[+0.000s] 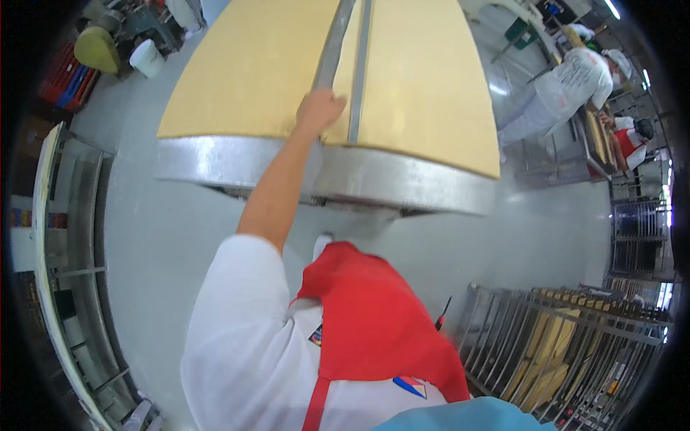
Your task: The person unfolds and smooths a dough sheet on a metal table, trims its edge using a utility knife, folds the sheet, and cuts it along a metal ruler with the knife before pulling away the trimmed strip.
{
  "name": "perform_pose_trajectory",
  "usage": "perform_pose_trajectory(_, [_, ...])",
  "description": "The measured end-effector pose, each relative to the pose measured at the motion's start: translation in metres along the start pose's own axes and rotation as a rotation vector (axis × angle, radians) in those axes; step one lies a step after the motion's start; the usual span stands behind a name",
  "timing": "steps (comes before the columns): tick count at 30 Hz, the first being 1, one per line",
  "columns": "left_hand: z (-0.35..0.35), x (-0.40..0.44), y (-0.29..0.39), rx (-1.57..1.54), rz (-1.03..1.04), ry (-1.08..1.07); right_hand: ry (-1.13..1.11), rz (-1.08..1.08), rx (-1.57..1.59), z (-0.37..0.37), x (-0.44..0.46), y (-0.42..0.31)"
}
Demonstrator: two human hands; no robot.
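My left hand (321, 110) is closed around the near end of a long grey metal bar (336, 50). The bar runs away from me over a broad pale yellow slab (237, 72) that covers a metal-edged table (417, 176); what the slab is made of I cannot tell. Just right of the hand, a second narrow metal strip (361, 72) lies lengthwise on the yellow surface. My right hand does not show. By the right side of my red apron (381, 316) a thin black and red tool (443, 314) sticks up.
A metal rack holding trays (553, 352) stands close at my right. On the left is a long metal frame (90, 266). A white bucket (147, 59) sits on the floor at the far left. A person in white (568, 82) bends over a table at the right.
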State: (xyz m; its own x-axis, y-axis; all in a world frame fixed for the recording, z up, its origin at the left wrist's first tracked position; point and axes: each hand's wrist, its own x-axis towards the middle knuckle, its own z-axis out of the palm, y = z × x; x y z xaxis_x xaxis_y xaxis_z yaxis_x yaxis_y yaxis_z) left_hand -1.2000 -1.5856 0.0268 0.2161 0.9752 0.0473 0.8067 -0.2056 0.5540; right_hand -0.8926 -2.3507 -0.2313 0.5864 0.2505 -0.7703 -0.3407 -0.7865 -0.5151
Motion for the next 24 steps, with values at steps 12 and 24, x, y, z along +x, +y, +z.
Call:
perform_pose_trajectory(12, [0.003, -0.118, -0.034, -0.445, 0.065, 0.149, -0.013, 0.043, -0.149, 0.016, -0.071, -0.159])
perform_pose_trajectory(24, [-0.012, -0.148, -0.027, -0.521, 0.124, 0.134, -0.108, -0.052, -0.083, 0.063, -0.052, -0.199])
